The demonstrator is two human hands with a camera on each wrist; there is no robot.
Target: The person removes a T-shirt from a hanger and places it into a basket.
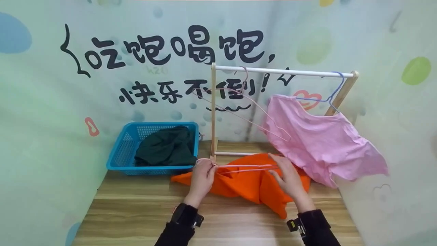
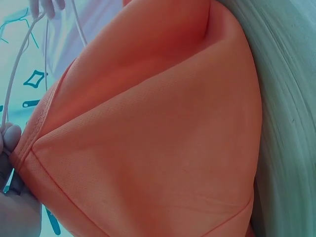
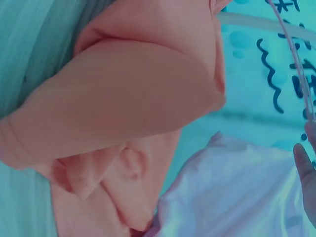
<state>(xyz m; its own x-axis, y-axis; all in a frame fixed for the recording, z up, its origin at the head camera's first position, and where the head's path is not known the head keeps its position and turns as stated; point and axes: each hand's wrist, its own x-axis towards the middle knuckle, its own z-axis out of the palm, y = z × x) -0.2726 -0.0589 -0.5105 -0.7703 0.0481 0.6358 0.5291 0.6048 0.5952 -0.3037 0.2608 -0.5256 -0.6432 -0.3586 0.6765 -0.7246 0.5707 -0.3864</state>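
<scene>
My left hand (image 1: pixel 202 174) pinches the edge of an orange garment (image 1: pixel 245 181) together with one end of a thin pale pink clothes hanger (image 1: pixel 245 166). In the left wrist view, the garment's stitched edge (image 2: pixel 37 128) meets the left fingers, and the hanger (image 2: pixel 15 74) runs up from them. My right hand (image 1: pixel 286 174) is at the hanger's other end, its fingers fairly straight and touching the wire. The orange cloth drapes in folds below the hanger, down to the wooden table. The right wrist view shows the right fingers (image 3: pixel 307 168) only at its edge.
Behind the hands stands a small rack with a white rail (image 1: pixel 283 71). From it hang a bare pink hanger (image 1: pixel 245 97) and a pink garment (image 1: pixel 310 133) on a blue hanger (image 1: pixel 330 99). At left, a blue basket (image 1: pixel 117 150) holds a dark green garment (image 1: pixel 167 145).
</scene>
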